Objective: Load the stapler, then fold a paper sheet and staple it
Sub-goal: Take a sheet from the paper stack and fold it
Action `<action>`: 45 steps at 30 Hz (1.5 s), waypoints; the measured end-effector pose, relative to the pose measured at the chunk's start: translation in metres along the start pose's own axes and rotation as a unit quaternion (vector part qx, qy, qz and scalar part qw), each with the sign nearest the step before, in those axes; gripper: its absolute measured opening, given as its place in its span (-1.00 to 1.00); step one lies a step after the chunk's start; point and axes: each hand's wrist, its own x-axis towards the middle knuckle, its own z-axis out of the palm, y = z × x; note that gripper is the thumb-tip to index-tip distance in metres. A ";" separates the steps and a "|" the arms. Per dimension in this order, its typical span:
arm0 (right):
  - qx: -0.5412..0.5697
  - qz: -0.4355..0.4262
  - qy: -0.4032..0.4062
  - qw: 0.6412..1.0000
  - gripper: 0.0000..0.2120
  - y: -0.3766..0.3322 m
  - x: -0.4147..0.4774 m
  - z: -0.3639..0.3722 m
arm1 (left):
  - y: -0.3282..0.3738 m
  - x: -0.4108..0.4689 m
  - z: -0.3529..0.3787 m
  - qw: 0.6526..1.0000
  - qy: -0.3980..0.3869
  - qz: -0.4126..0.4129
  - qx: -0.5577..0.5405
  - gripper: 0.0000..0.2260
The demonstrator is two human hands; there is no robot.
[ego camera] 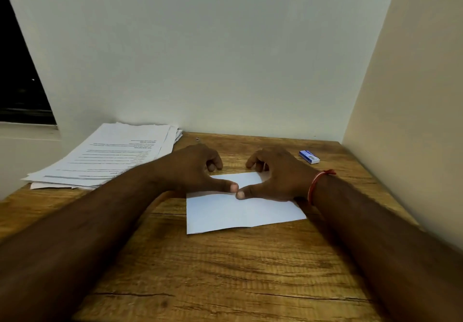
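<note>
Head view: on our wooden table (225,271) the white paper sheet (238,211) lies centred, long axis left to right, its near edge showing doubled layers. Our left hand (193,168) and right hand (280,176) sit equally at its far edge. Both thumbs press it and their tips meet, with fingers curled beyond. Whether that grip pinches the edge, we cannot tell. No stapler shows.
</note>
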 end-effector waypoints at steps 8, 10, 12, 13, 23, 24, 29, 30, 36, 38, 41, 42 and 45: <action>0.054 0.010 -0.010 0.998 -0.34 -0.001 -0.001 0.002 | -0.008 0.005 0.004 0.998 -0.036 -0.020 -0.053 -0.38; 0.063 0.011 -0.013 0.998 -0.33 -0.001 -0.001 0.002 | -0.007 0.005 0.004 0.997 -0.036 -0.014 -0.064 -0.45; 0.064 0.011 -0.025 0.998 -0.28 -0.002 -0.001 0.001 | -0.005 0.004 0.004 0.997 -0.038 -0.011 -0.060 -0.48; 0.062 0.012 -0.033 0.997 -0.26 -0.003 -0.001 0.000 | -0.005 0.004 0.003 0.997 -0.037 -0.012 -0.060 -0.47; 0.074 -0.022 0.005 0.997 -0.37 -0.010 -0.004 -0.004 | 0.007 0.004 0.000 0.998 -0.048 0.020 -0.028 -0.44; 0.077 -0.036 0.019 0.996 -0.41 -0.011 -0.004 -0.004 | 0.006 0.004 0.000 0.999 -0.036 0.028 -0.027 -0.52; 0.083 -0.090 0.084 0.989 -0.60 -0.009 -0.001 -0.002 | 0.002 0.001 -0.002 0.997 0.051 0.062 -0.019 -0.79; 0.083 -0.093 0.094 0.988 -0.61 -0.007 0.000 -0.002 | 0.001 0.001 -0.003 0.994 0.073 0.074 -0.015 -0.79; -0.087 -0.092 0.135 0.983 -0.22 -0.007 0.004 0.000 | -0.004 0.004 -0.004 0.971 0.179 0.146 0.070 -0.77; -0.159 -0.093 0.158 0.970 -0.20 -0.011 0.008 0.002 | -0.001 0.004 -0.002 0.970 0.170 0.155 0.076 -0.75; -0.167 -0.112 0.184 0.962 -0.42 -0.015 0.007 -0.001 | 0.002 0.002 -0.003 0.972 0.150 0.173 0.055 -0.67; -0.149 -0.115 0.190 0.964 -0.49 -0.014 0.006 -0.002 | 0.002 0.001 -0.005 0.972 0.151 0.174 0.046 -0.66; 0.006 -0.070 0.201 0.977 -0.70 -0.010 0.003 -0.006 | -0.003 0.001 -0.011 0.975 0.159 0.146 0.047 -0.69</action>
